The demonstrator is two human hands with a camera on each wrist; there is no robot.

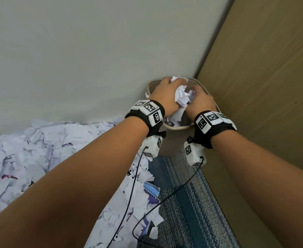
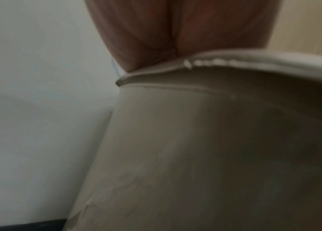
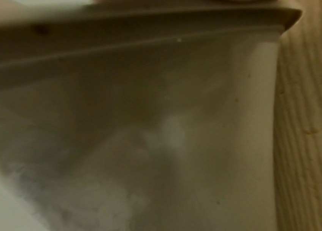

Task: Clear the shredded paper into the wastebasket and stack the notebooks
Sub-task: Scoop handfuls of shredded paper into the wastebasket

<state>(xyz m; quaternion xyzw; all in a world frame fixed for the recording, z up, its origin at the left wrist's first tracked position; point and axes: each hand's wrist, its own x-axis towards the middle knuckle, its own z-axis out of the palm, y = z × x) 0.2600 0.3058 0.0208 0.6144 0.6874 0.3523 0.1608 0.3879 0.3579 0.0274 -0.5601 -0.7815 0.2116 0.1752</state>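
Head view is showing both hands working over the wastebasket (image 1: 174, 127), which is standing in the corner where the white wall (image 1: 75, 51) meets a wooden panel (image 1: 263, 68). Left hand (image 1: 163, 97) and right hand (image 1: 200, 102) are curling together round one wad of shredded paper (image 1: 182, 97), holding it directly above the basket's opening, so the coming drop is lying straight down; both hands are equally near, the left nearer the wall, the right nearer the panel. More scraps are already sitting inside the rim. A large heap of paper (image 1: 31, 149) is lying on the floor to the left, well apart from the basket, with one spiral notebook (image 1: 151, 191) partly buried at its edge, beside the blue striped carpet (image 1: 192, 203). Left wrist view is giving only the palm's heel (image 2: 175, 31) above the basket's rim and its outer wall (image 2: 175, 148); fingers and paper are hidden. Right wrist view is showing the same wall (image 3: 156, 125) blurred against the panel's wood grain, with pale shapes faintly showing through it; no fingers are visible there.
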